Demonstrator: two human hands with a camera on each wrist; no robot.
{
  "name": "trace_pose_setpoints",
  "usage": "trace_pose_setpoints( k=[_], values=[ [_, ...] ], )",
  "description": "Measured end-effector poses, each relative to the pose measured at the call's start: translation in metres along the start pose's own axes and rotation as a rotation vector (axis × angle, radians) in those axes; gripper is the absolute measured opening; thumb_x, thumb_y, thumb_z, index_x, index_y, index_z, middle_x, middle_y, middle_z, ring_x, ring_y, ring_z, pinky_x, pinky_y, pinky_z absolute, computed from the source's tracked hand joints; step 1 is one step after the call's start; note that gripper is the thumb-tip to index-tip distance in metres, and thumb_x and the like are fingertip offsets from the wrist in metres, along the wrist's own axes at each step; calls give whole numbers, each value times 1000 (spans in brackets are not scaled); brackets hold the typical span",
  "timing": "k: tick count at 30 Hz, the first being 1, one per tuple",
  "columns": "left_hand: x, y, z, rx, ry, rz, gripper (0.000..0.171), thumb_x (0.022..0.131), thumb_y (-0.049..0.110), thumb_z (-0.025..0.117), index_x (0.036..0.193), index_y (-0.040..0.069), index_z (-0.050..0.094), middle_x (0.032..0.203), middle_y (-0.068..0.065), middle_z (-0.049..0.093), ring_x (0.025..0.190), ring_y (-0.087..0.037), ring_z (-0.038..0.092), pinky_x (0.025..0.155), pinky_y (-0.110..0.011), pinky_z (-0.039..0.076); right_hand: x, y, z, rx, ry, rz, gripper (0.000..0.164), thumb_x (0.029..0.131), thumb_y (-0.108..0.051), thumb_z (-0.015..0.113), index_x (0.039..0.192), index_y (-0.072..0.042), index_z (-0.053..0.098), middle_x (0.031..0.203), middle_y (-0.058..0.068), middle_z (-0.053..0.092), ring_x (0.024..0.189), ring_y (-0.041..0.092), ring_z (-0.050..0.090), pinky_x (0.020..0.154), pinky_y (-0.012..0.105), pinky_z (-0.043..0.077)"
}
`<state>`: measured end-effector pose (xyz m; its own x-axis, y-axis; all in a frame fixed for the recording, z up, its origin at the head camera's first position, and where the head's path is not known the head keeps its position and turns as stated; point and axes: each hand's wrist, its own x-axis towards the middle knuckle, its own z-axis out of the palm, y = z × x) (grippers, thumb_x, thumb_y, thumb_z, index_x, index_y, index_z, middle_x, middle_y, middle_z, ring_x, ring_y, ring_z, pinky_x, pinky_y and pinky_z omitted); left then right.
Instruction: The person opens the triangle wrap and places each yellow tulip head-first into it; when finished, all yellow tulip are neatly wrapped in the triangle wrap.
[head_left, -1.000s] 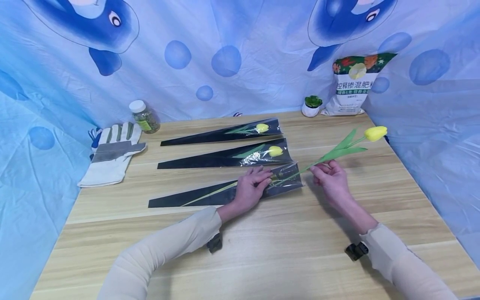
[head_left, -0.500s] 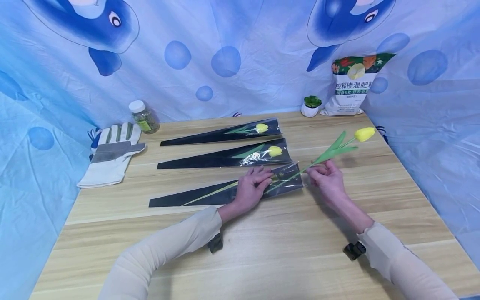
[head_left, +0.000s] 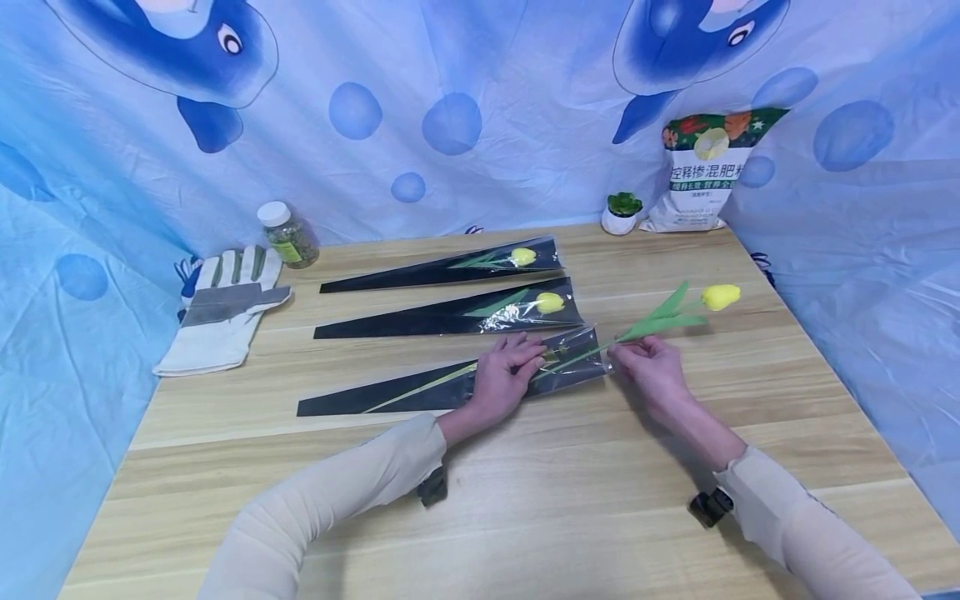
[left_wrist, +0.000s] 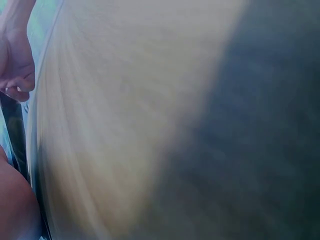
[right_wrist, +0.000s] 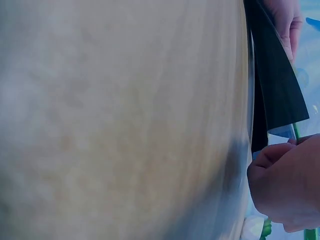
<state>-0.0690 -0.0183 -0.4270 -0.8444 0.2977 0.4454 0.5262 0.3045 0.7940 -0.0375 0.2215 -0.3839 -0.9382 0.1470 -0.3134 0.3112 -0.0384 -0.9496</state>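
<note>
A black sleeve with a clear front (head_left: 431, 398) lies lowest of three on the table, its wide mouth to the right. My left hand (head_left: 498, 379) rests on it near the mouth, fingers extended over the clear film. With its fingertips my right hand (head_left: 654, 375) pinches the stem of a yellow tulip (head_left: 656, 323), just outside that mouth. The stem's lower part runs leftward into the sleeve; leaves and bloom stay outside, to the right. In the right wrist view the black sleeve (right_wrist: 280, 80) gapes beside the green stem (right_wrist: 296, 131). My left hand mostly fills no wrist view clearly.
Two more sleeves, one in the middle (head_left: 412, 320) and one at the back (head_left: 397, 276), each hold a yellow tulip. Gloves (head_left: 217, 321) and a lidded jar (head_left: 292, 243) are at left. A small potted plant (head_left: 621, 221) and a fertiliser bag (head_left: 701, 179) stand at back right.
My right hand has moved slightly left and the tulip has come lower and further left, its stem deeper over the sleeve. My left hand stays in place.
</note>
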Motion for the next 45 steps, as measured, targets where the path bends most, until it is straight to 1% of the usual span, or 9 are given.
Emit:
trace_pose_setpoints(
  k=[4, 7, 11, 15, 19, 25, 33, 39, 45],
  values=[
    [0, 0, 1, 4, -3, 1, 21, 87, 1, 75, 108, -2, 75, 115, -19, 69, 122, -41, 58, 112, -57, 30, -1, 1, 1, 21, -9, 32, 28, 94, -7, 69, 116, 0, 53, 86, -7, 66, 71, 5, 55, 64, 17, 50],
    [0, 0, 1, 5, 3, 8, 22, 86, 0, 75, 108, -3, 75, 114, -19, 70, 121, -42, 58, 112, -58, 31, -2, 3, 2, 0, -7, 32, 26, 94, -7, 69, 114, -1, 54, 84, -8, 65, 69, 5, 54, 61, 18, 49],
    [0, 0, 1, 5, 6, 9, 22, 86, 0, 76, 107, -3, 75, 113, -19, 70, 120, -42, 59, 112, -58, 31, -3, 5, 3, -58, 0, 35, 29, 94, -9, 69, 117, 0, 54, 86, -7, 64, 68, 5, 54, 60, 18, 49],
    [0, 0, 1, 11, 6, 5, 22, 85, 0, 76, 107, -3, 75, 113, -19, 70, 120, -42, 59, 112, -58, 31, -4, 6, 3, -92, -9, 31, 30, 95, -9, 68, 119, 2, 55, 82, -6, 60, 63, 6, 51, 55, 17, 46],
    [0, 1, 1, 18, 10, 3, 21, 85, 1, 76, 107, -2, 75, 113, -18, 70, 120, -41, 59, 112, -57, 31, -6, 7, 2, -108, -35, 15, 34, 95, -3, 65, 125, 6, 53, 78, -6, 56, 60, 7, 50, 52, 18, 45],
    [1, 0, 1, 19, 17, 12, 20, 86, 1, 76, 106, -2, 75, 112, -17, 71, 120, -41, 59, 111, -58, 33, -9, 9, 0, -132, -60, -7, 42, 93, 3, 62, 133, 9, 50, 81, -4, 59, 59, 7, 49, 51, 18, 45],
    [1, 3, 1, 5, 16, 6, 21, 87, 0, 75, 107, -2, 75, 114, -17, 70, 121, -42, 58, 112, -58, 30, -13, 11, -3, -80, -116, -1, 41, 98, 1, 54, 137, 10, 49, 82, 3, 55, 58, 7, 46, 48, 18, 41],
    [1, 0, 2, -12, 25, 12, 20, 87, 0, 74, 107, -3, 74, 114, -17, 70, 121, -43, 58, 113, -58, 29, -16, 10, -5, -58, -163, 7, 42, 99, 1, 50, 140, 10, 46, 81, 3, 54, 56, 7, 44, 47, 18, 38],
    [0, 1, 1, -13, 23, 17, 20, 87, 0, 75, 107, -3, 74, 116, -19, 69, 121, -43, 57, 113, -59, 29, -15, 12, -7, -63, -195, 3, 44, 98, 2, 50, 141, 10, 46, 73, 1, 54, 54, 7, 43, 47, 18, 37]
  ],
)
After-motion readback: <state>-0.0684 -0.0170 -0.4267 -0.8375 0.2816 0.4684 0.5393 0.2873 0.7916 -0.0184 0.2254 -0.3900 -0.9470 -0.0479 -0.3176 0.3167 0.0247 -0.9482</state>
